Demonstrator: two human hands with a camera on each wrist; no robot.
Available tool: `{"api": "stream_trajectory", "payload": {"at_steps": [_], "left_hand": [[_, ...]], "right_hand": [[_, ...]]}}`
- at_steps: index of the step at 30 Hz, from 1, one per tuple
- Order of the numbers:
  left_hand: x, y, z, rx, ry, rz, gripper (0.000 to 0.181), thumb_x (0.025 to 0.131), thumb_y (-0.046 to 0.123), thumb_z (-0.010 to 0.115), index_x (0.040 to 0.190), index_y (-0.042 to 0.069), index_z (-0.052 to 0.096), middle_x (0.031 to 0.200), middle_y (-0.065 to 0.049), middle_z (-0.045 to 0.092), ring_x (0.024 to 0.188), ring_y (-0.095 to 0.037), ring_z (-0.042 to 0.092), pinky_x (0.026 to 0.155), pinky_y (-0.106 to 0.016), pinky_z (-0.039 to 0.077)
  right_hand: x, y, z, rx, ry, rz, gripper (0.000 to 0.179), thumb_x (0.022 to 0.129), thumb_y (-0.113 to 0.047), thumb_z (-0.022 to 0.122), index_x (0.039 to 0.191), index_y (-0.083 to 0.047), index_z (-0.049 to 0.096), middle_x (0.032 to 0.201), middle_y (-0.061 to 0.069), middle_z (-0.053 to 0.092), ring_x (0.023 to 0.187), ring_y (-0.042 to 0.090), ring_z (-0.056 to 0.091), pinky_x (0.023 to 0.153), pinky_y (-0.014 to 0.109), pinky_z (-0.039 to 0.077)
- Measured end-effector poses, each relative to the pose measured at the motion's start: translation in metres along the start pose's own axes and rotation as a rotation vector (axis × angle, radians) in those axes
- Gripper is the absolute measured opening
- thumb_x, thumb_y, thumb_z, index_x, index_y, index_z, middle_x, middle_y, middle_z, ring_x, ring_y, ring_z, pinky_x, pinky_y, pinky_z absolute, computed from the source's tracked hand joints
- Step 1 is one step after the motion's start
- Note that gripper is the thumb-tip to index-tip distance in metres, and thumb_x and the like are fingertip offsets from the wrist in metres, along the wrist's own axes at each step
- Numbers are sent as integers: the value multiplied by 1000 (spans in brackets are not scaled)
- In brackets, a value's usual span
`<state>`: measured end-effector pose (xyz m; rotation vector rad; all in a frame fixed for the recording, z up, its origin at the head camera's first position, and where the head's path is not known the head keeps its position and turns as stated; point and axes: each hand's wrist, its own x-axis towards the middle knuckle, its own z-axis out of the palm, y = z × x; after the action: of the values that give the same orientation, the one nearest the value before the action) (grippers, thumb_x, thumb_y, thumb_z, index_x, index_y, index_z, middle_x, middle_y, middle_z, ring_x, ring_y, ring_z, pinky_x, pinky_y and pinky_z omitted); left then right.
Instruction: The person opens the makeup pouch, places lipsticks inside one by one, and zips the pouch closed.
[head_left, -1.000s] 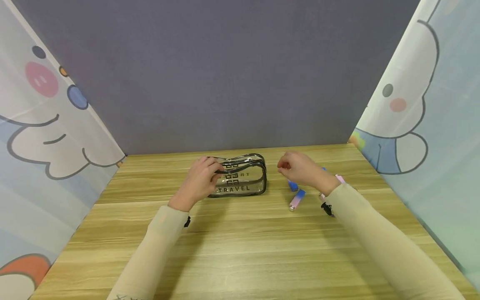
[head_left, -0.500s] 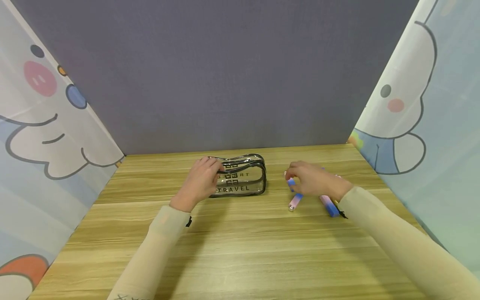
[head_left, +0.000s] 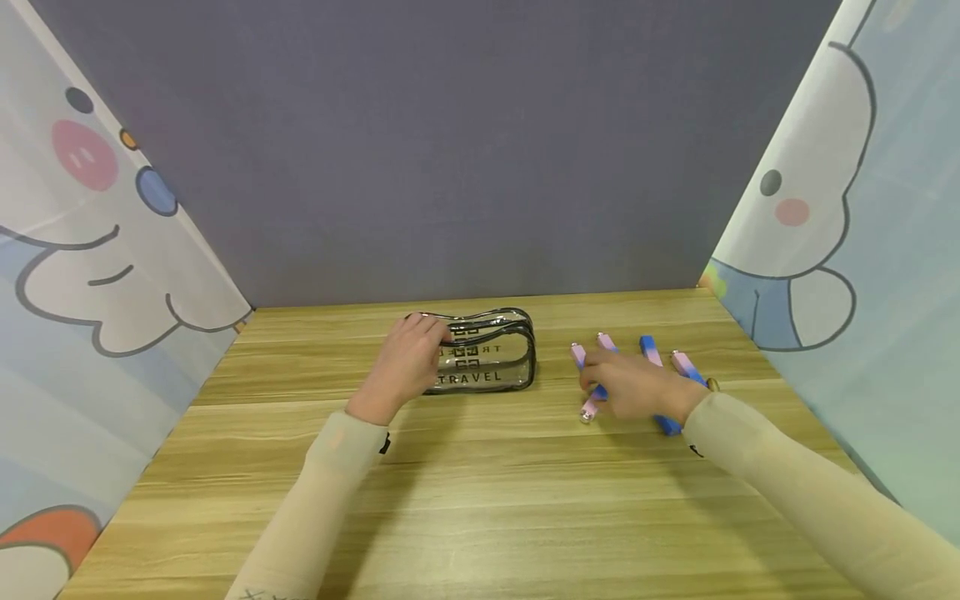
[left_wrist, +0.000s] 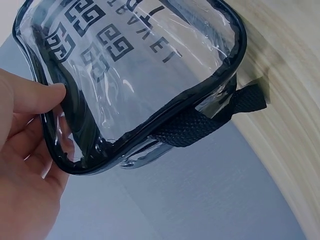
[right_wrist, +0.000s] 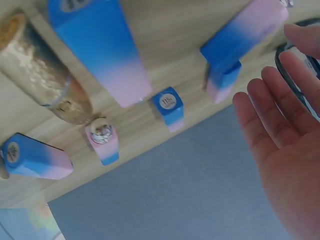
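Observation:
My left hand [head_left: 405,362] pinches the upper edge of a clear travel pouch [head_left: 480,381] with black piping, standing at the back of the table. In the left wrist view my thumb [left_wrist: 40,96] lies on the outside of the clear pouch [left_wrist: 125,100], with the other fingers behind its edge. Low over several square pink-and-blue lipstick tubes hovers my right hand [head_left: 633,385], partly covering them. The nearest lipstick tube [head_left: 589,410] shows just below its fingertips. The right wrist view has the right hand [right_wrist: 290,155] with fingers loosely extended, beside two overlapping lipstick tubes [right_wrist: 245,35], gripping nothing.
More pink-and-blue lipstick tubes [head_left: 688,367] lie to the right of the right hand. A gold cylindrical tube [right_wrist: 45,70] lies among them. A grey panel [head_left: 472,167] closes the back of the wooden table [head_left: 480,500], and printed curtains [head_left: 847,183] hang at both sides.
My right hand has moved from near the pouch down and right over the lipstick tubes, its fingers loosening. My left hand keeps its grip on the pouch, which has stayed put.

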<state>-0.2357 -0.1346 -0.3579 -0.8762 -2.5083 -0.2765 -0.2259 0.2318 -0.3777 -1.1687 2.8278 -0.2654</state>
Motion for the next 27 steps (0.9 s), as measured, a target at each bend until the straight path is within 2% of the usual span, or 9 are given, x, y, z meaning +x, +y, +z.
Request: {"api": "stream_trajectory", "payload": {"at_steps": [6,13,16,22,27], "left_hand": [[0,2,1,-22,11,-3,33,78,-18,63,103,2,70,105,-10,71,100,-30,61,93,-44,48],[-3,-1,-5,-18,27,-30,35,74,-20,63,101,1,71,102,-10,70,95,-30,60,89,-44,47],[-5,-1,-6,-14,25,-33,31,77,-15,65,101,2,72,103,-9,70,97,-30,60,88,-43,46],[-5,2,-7,-5,13,-57,15,85,4,77,99,6,72,102,-7,70,101,-30,58,90,-44,44],[-5,3,-5,-12,-8,-58,11,91,6,74,102,7,74,106,-7,70,102,-29,58,89,-43,45]], "right_hand": [[-4,1,10,-35,5,-7,18,83,-14,86,97,-14,74,97,-4,60,83,9,55,73,31,51],[2,-4,19,-49,46,-60,14,84,-11,81,88,-19,70,92,-7,57,84,9,53,76,34,51],[3,-5,19,-46,37,-42,15,84,-11,81,86,-19,68,89,-8,55,79,8,50,70,31,48],[3,-5,21,-32,17,-24,12,86,-12,78,87,-17,67,87,-8,54,71,7,46,62,26,43],[2,-4,24,0,-2,-18,13,86,-8,77,88,-17,67,86,-8,55,71,7,46,63,26,42]]}}
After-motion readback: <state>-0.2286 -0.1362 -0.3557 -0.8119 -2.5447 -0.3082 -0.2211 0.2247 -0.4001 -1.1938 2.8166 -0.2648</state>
